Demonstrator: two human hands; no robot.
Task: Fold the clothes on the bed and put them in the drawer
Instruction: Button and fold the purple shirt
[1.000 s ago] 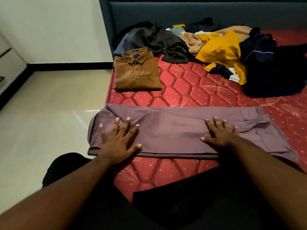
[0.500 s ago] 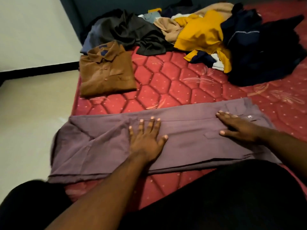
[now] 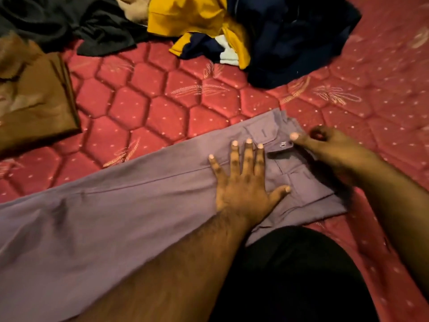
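The left hand [image 3: 243, 182] lies flat, fingers straight and spread, pressing the mauve trousers [image 3: 120, 212] just left of their waistband, in the centre of the frame. The right hand [image 3: 329, 147] sits at the waistband's far edge, centre right, with its thumb on the cloth near the button; its other fingers seem curled at the edge, but blur hides whether they truly pinch it. The trousers stretch from there down to the lower left, lengthwise on the red mattress [image 3: 148, 108]. The risk, as I judge it, is that lifting the waistband end while the legs lie loose drags the layers askew, so the fold comes out crooked. The folded brown shirt [image 3: 34, 108] at the left edge and the unfolded heap [image 3: 267, 31] along the top lie well apart from the trousers.
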